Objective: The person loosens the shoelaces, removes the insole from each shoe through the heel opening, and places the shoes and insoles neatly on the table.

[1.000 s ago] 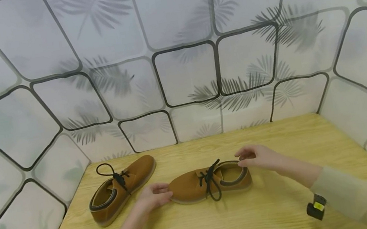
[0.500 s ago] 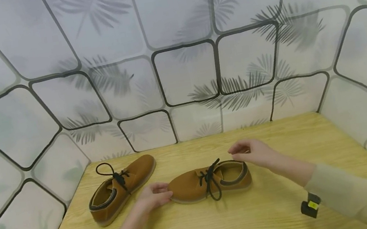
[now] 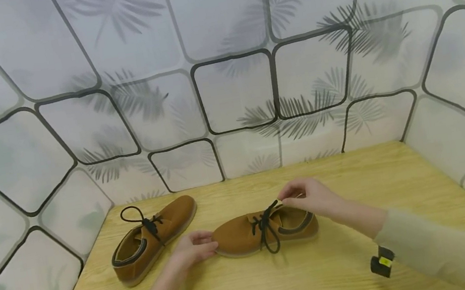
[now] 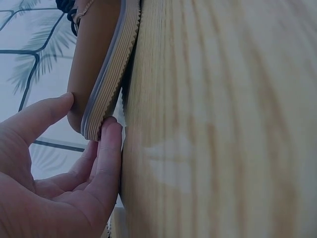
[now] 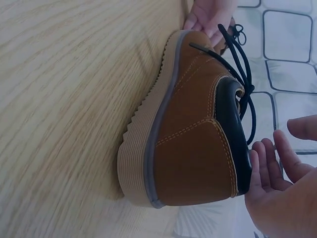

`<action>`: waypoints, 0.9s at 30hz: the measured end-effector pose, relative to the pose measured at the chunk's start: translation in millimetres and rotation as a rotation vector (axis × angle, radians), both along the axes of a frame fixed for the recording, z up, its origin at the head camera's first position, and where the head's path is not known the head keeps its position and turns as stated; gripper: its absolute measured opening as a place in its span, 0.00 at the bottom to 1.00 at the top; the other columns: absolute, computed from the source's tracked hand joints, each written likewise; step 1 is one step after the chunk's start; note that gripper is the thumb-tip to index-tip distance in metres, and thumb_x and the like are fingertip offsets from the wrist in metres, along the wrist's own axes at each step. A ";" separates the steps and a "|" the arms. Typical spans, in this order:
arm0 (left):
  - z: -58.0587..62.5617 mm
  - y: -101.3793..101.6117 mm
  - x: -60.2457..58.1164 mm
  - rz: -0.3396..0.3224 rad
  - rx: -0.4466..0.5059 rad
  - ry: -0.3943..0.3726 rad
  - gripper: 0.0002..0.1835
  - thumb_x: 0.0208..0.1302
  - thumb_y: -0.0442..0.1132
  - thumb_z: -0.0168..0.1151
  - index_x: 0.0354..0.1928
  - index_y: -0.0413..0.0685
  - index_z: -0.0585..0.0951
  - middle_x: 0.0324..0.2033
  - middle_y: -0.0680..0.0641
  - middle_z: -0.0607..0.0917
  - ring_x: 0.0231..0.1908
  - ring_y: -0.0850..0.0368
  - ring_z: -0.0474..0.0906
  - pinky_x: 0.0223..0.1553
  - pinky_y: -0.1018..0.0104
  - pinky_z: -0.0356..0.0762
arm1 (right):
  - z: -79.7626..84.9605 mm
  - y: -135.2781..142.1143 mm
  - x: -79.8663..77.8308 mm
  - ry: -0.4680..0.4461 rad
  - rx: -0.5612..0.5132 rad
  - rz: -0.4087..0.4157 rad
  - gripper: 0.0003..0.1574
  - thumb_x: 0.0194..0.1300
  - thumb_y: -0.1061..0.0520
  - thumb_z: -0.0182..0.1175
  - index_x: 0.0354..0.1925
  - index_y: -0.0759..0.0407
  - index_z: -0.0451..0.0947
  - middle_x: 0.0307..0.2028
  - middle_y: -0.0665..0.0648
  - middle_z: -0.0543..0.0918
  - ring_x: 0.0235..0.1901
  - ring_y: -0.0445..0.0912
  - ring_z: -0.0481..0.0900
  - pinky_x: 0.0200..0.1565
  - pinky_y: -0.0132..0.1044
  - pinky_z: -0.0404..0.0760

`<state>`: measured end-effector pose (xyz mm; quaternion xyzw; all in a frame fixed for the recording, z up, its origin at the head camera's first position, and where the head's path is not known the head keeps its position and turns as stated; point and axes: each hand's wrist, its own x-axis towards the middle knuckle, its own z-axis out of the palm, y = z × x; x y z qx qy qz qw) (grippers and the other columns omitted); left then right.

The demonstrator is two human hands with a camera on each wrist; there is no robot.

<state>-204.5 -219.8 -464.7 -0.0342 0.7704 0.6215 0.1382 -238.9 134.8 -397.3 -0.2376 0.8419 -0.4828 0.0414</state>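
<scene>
A brown lace-up shoe (image 3: 235, 237) lies on the table with its toe to the left. My left hand (image 3: 194, 248) pinches the toe: in the left wrist view the thumb (image 4: 54, 109) presses the upper and the fingers reach under the ribbed sole (image 4: 111, 79). Over the shoe's opening is my right hand (image 3: 310, 197), fingertips right at the upper end of the tied black shoelace (image 3: 266, 222). In the right wrist view its thumb and index finger stand apart with nothing between them, beside the dark padded collar (image 5: 233, 129).
The matching brown shoe (image 3: 176, 218) stands at the left, angled, its black lace tied with a loop sticking up. Beneath everything is a light wooden table (image 3: 366, 255). A white patterned wall covering (image 3: 239, 99) closes off the back and both sides.
My right hand has moved left from the shoe's heel, over the opening, to the lace end. The left hand and both shoes have stayed in place.
</scene>
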 end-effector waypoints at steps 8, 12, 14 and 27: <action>-1.0 0.7 -0.5 0.006 0.002 -0.006 0.27 0.67 0.25 0.67 0.65 0.20 0.72 0.54 0.31 0.82 0.40 0.58 0.87 0.51 0.61 0.92 | -1.7 -11.9 -2.2 0.004 0.037 0.035 0.07 0.72 0.61 0.67 0.45 0.64 0.88 0.43 0.61 0.90 0.40 0.42 0.85 0.44 0.31 0.85; -1.4 -0.2 -0.2 0.002 0.002 -0.002 0.27 0.67 0.25 0.67 0.65 0.19 0.72 0.54 0.31 0.82 0.41 0.58 0.87 0.51 0.60 0.92 | -3.8 -16.1 -2.6 0.015 0.056 0.042 0.06 0.72 0.60 0.67 0.43 0.62 0.88 0.43 0.60 0.90 0.41 0.42 0.84 0.44 0.30 0.86; -0.9 -0.6 -0.1 -0.004 0.003 -0.001 0.28 0.68 0.25 0.67 0.66 0.19 0.71 0.54 0.30 0.82 0.41 0.58 0.88 0.51 0.60 0.92 | -4.3 -17.0 -3.1 0.024 0.071 0.038 0.06 0.72 0.60 0.68 0.43 0.62 0.88 0.42 0.59 0.90 0.41 0.42 0.85 0.44 0.30 0.86; 0.6 -0.9 1.4 -0.009 -0.002 0.000 0.28 0.67 0.26 0.68 0.66 0.19 0.71 0.56 0.27 0.82 0.42 0.58 0.87 0.51 0.62 0.92 | -11.5 -19.0 -8.5 0.037 0.083 0.050 0.05 0.72 0.60 0.68 0.42 0.61 0.88 0.43 0.59 0.91 0.42 0.46 0.87 0.48 0.35 0.90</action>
